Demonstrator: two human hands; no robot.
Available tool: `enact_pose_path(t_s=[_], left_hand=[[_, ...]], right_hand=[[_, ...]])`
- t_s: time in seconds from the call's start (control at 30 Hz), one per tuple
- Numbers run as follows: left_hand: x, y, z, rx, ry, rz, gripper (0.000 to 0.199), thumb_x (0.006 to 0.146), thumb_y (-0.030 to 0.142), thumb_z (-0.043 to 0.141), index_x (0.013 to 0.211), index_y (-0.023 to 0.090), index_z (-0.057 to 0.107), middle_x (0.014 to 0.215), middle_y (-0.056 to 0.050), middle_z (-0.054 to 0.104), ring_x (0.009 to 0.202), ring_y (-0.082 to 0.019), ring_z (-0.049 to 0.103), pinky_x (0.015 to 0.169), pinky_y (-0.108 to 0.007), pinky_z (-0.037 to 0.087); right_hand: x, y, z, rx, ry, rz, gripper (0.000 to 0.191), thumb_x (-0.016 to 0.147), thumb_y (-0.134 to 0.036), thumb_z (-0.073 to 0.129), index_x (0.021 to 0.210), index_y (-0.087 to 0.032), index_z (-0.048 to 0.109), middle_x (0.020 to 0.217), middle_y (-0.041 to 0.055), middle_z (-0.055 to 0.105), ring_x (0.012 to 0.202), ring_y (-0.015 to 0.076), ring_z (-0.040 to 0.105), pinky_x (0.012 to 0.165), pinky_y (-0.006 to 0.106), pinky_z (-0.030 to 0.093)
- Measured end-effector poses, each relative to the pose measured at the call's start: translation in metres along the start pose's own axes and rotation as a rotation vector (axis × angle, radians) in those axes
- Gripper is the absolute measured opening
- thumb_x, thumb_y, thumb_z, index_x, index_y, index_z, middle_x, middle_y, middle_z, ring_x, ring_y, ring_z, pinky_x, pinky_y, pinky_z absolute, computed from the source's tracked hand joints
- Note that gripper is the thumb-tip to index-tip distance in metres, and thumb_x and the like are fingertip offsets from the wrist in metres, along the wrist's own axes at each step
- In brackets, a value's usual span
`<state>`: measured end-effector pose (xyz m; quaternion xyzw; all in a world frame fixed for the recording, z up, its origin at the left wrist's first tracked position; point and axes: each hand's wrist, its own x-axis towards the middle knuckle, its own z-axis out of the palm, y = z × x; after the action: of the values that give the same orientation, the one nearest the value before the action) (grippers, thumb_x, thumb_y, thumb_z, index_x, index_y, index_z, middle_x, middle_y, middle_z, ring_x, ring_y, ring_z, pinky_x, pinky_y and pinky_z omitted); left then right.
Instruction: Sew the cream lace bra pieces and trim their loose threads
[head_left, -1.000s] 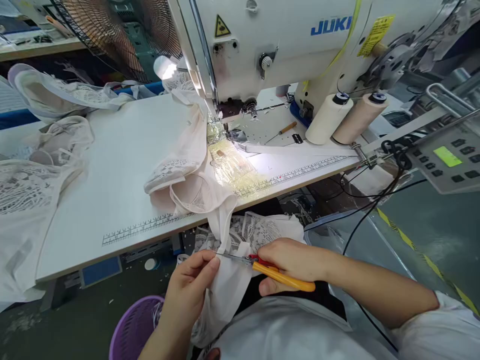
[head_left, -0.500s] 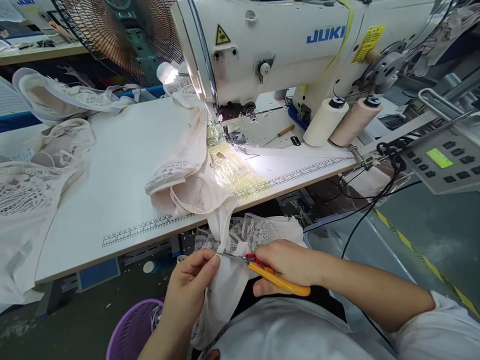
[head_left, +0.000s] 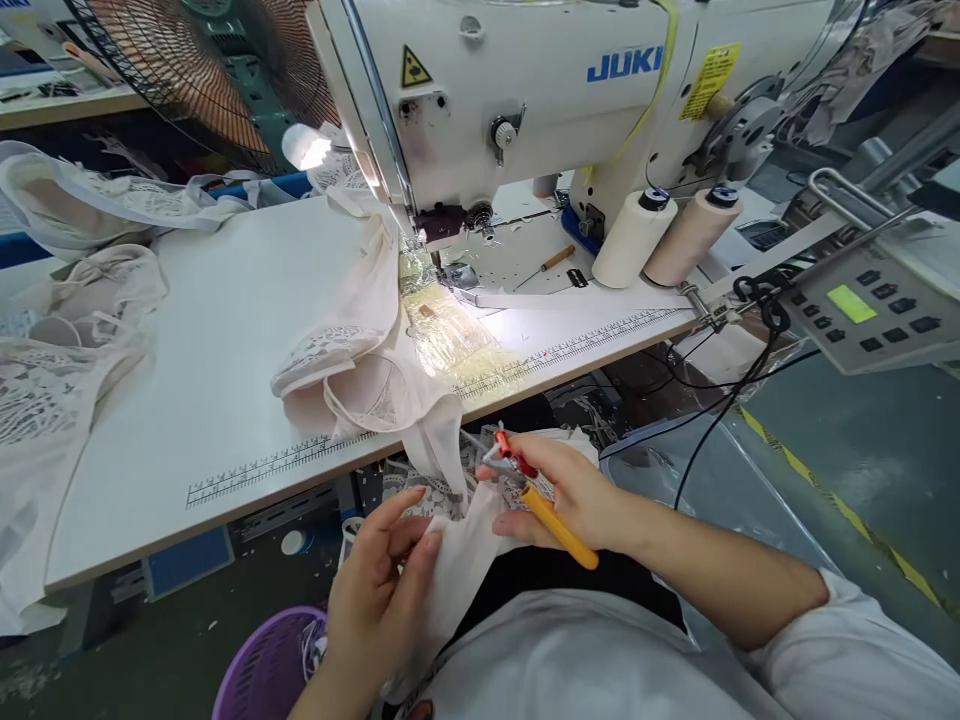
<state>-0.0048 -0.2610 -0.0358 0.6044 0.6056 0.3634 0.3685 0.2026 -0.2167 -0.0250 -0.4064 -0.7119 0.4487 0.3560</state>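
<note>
My right hand [head_left: 574, 490] is closed around scissors [head_left: 559, 525] with an orange handle and a red part. Their blades, raised and pointing up and left, are partly hidden by the fingers. My left hand [head_left: 386, 575] is open beside the white bra [head_left: 461, 545] on my lap, thumb and forefinger apart; whether the thumb touches its cloth I cannot tell. Lace cups show behind my hands. Another pale bra [head_left: 352, 375] lies on the machine table, its band hanging over the front edge towards my lap.
A JUKI sewing machine [head_left: 525, 95] stands on the white table [head_left: 225, 330]. Two thread cones [head_left: 634, 240], a wooden-handled tool [head_left: 551, 262] and a control panel [head_left: 874, 300] are to the right. More bras [head_left: 56, 400] lie left. A purple basket [head_left: 262, 660] stands below; a fan [head_left: 217, 70] is behind.
The scissors have come away from my left fingertips, their blades swinging upward. My left thumb and forefinger have parted from their pinch. The whole view has shifted slightly.
</note>
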Motion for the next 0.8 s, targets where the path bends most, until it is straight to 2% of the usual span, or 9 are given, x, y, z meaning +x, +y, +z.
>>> enact_pose_path(t_s=[0.07,0.17,0.27,0.37,0.47,0.6,0.7,0.8], left_hand=[[-0.002,0.002,0.004,0.064,0.018,0.07,0.032,0.082,0.032,0.052,0.111,0.023,0.046,0.071,0.002,0.069,0.061,-0.013,0.062,0.058,-0.023,0.049],[-0.001,0.002,0.008,0.112,-0.046,0.18,0.025,0.084,0.029,0.049,0.107,0.023,0.042,0.07,0.001,0.07,0.064,-0.014,0.065,0.064,-0.025,0.051],[0.002,-0.002,0.009,0.098,-0.112,0.252,0.02,0.086,0.026,0.046,0.105,0.024,0.039,0.073,0.0,0.071,0.064,-0.014,0.067,0.061,-0.024,0.052],[0.004,-0.005,0.009,0.126,-0.148,0.279,0.023,0.087,0.024,0.043,0.109,0.023,0.036,0.078,-0.001,0.071,0.067,-0.014,0.067,0.057,-0.021,0.051],[0.008,-0.009,0.005,0.302,-0.177,0.386,0.02,0.086,0.023,0.043,0.106,0.022,0.042,0.083,-0.003,0.07,0.068,-0.014,0.067,0.058,-0.021,0.052],[0.017,-0.016,-0.013,0.622,-0.127,0.607,0.014,0.084,0.022,0.042,0.095,0.021,0.052,0.077,-0.004,0.067,0.069,-0.019,0.065,0.059,-0.027,0.051],[0.023,-0.016,-0.029,0.748,-0.126,0.635,0.015,0.084,0.022,0.041,0.089,0.021,0.055,0.075,-0.005,0.067,0.068,-0.02,0.064,0.06,-0.029,0.049],[0.025,-0.011,-0.038,0.757,-0.163,0.598,0.014,0.084,0.025,0.042,0.085,0.022,0.056,0.073,-0.003,0.067,0.065,-0.02,0.063,0.059,-0.029,0.047]], right_hand=[[0.004,-0.005,0.006,0.084,-0.018,-0.037,0.023,0.069,-0.032,0.063,0.079,-0.018,0.047,0.072,-0.0009,0.046,0.064,0.0117,0.044,0.06,0.024,0.04],[0.008,-0.003,0.02,0.206,-0.09,0.001,0.021,0.065,-0.02,0.064,0.078,-0.018,0.048,0.071,-0.0024,0.046,0.062,0.0103,0.044,0.056,0.021,0.04],[0.01,0.002,0.031,0.252,-0.112,0.064,0.025,0.06,-0.015,0.065,0.074,-0.019,0.045,0.07,-0.0035,0.046,0.059,0.0093,0.043,0.053,0.02,0.04],[0.009,0.003,0.033,0.234,-0.088,0.077,0.027,0.058,-0.016,0.065,0.071,-0.02,0.042,0.066,-0.0051,0.043,0.056,0.0084,0.04,0.051,0.02,0.039],[0.006,0.002,0.025,0.152,0.02,0.03,0.021,0.06,-0.017,0.059,0.07,-0.02,0.041,0.065,-0.0049,0.044,0.055,0.0088,0.039,0.051,0.02,0.04],[0.0,0.005,0.011,0.019,0.198,-0.071,0.018,0.062,-0.016,0.053,0.075,-0.021,0.042,0.069,-0.0026,0.048,0.058,0.0104,0.043,0.054,0.022,0.04],[-0.006,0.013,0.001,-0.015,0.305,-0.091,0.02,0.063,-0.015,0.053,0.078,-0.021,0.042,0.074,-0.0004,0.051,0.064,0.0129,0.048,0.058,0.025,0.042],[-0.014,0.022,-0.006,-0.062,0.393,-0.066,0.018,0.067,-0.015,0.053,0.081,-0.022,0.043,0.074,-0.0004,0.052,0.067,0.015,0.052,0.061,0.028,0.043]])
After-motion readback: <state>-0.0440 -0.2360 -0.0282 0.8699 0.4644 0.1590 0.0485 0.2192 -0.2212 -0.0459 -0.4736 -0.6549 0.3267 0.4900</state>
